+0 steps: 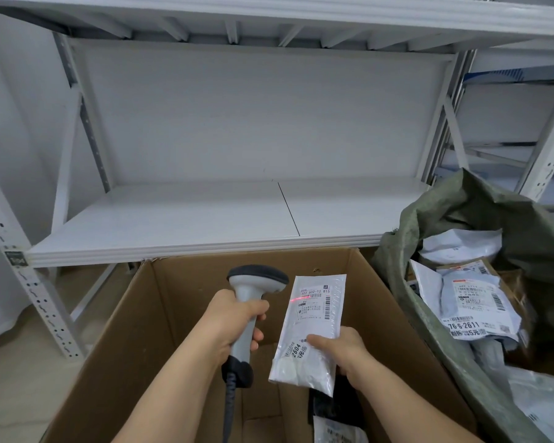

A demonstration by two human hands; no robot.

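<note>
**White parcel [314, 318] under a red scan line**

White and flat, the parcel is held upright over the open cardboard box [141, 330], label side up. The right hand [343, 350] pinches its lower right edge, thumb across the front and fingers behind. A red line [301, 301] falls on the label's barcode. Just to the left, the left hand [234, 321] is wrapped tight round the grey handle of the barcode scanner [253, 282], whose dark head points at the label; its cable [229, 404] hangs into the box. On the right stands a green sack [461, 212] holding more labelled parcels [474, 298]. Beyond the box runs a white metal shelf [173, 219].
</note>
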